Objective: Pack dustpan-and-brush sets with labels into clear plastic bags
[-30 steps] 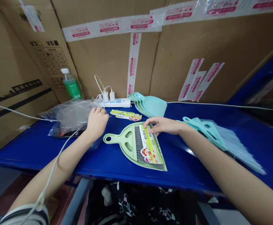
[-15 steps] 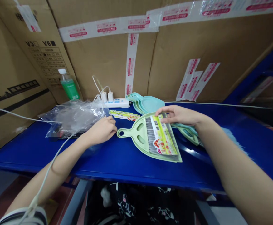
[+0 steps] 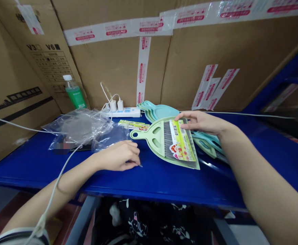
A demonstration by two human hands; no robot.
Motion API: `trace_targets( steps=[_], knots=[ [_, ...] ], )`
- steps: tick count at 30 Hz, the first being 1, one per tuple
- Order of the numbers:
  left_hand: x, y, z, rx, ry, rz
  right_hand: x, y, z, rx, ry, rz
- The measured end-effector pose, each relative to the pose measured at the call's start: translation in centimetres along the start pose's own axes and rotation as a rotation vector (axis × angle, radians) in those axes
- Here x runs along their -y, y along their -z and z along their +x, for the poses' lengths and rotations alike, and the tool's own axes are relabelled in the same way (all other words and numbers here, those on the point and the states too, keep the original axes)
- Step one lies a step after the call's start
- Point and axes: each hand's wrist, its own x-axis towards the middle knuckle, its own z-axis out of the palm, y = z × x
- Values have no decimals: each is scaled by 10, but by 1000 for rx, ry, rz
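Note:
A pale green dustpan [image 3: 151, 142] with its matching brush [image 3: 167, 139] nested in it is tilted above the table, handle to the left. My right hand [image 3: 198, 121] grips its upper right edge, fingers over the yellow printed card [image 3: 182, 144] on the bristles. My left hand [image 3: 122, 156] is closed, low in front of the handle and apart from it. A small clear tip pokes from its fingertips; this looks like part of the clear plastic bag [image 3: 114, 135] spread behind that hand. More green and blue brush sets [image 3: 206, 148] lie under my right wrist.
Crumpled clear bags [image 3: 74, 126] cover a dark item at left. Behind are a green-labelled bottle [image 3: 75, 93], a white power strip [image 3: 130, 112] with chargers, spare cards [image 3: 133, 125] and stacked blue and green dustpans [image 3: 164, 111]. A white cable [image 3: 62, 170] crosses my left forearm. Cardboard walls the back.
My left hand has left the dustpan handle and come rightward and nearer, with clear plastic now spread behind it. The dustpan set has shifted slightly up and right in my right hand.

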Motion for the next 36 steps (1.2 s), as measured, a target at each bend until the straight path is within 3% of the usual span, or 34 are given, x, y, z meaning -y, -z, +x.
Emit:
trace_targets(
  steps=[12,21,36],
  knots=[
    [-7,-4,2,-9,-8,-21,6,-3,-4,-1,16,79],
    [-7,0,0,40,37,-32,0,-2,0,124,-43,-28],
    [2,10,-4,102,93,22,1,-6,3,132,-62,-143]
  ],
)
